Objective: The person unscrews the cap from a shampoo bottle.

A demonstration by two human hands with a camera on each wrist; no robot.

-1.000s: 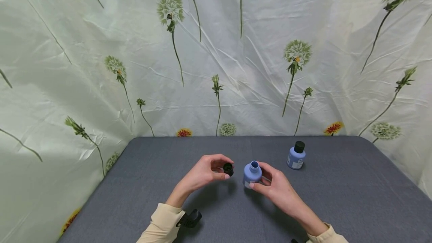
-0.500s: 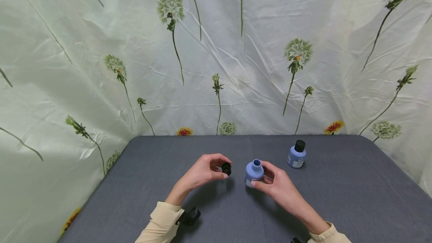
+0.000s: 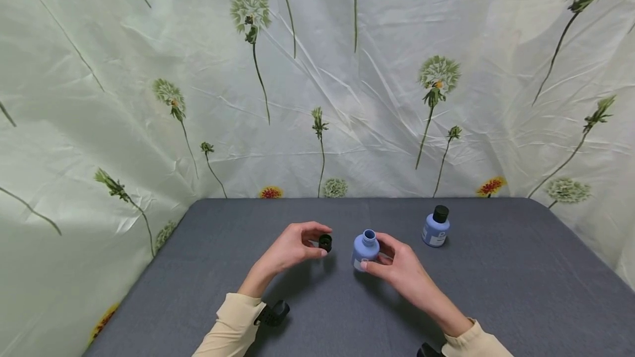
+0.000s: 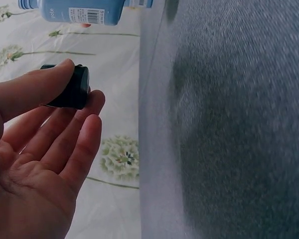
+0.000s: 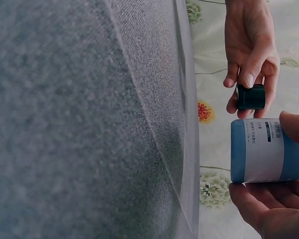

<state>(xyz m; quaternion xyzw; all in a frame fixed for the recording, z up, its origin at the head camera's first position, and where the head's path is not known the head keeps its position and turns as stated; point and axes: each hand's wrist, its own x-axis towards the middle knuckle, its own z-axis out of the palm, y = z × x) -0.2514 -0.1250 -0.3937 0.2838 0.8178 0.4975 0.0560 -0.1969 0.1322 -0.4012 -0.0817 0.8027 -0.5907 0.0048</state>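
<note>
My left hand [image 3: 296,245] pinches a small black screw cap [image 3: 325,243] between thumb and fingers, its hollow side turned up toward the head camera. To its right, my right hand [image 3: 403,265] grips a blue bottle [image 3: 365,252] round its body, thumb on the front. The bottle's neck stands uncapped, its round mouth facing up. A gap separates cap and bottle. In the right wrist view the white printed label [image 5: 263,149] shows on the bottle's side. The left wrist view has the dark cap [image 4: 75,87] held between thumb and fingertips, with a barcode on the bottle [image 4: 84,12] above.
A second blue bottle [image 3: 436,227], with a black cap on, stands upright at the back right of the grey cloth-covered table [image 3: 238,225]. A white curtain [image 3: 377,125] printed with dandelions hangs behind the table and along its left side.
Both hands have shifted slightly left, the left one carrying the cap and the right one the bottle. The capped bottle stands where it was.
</note>
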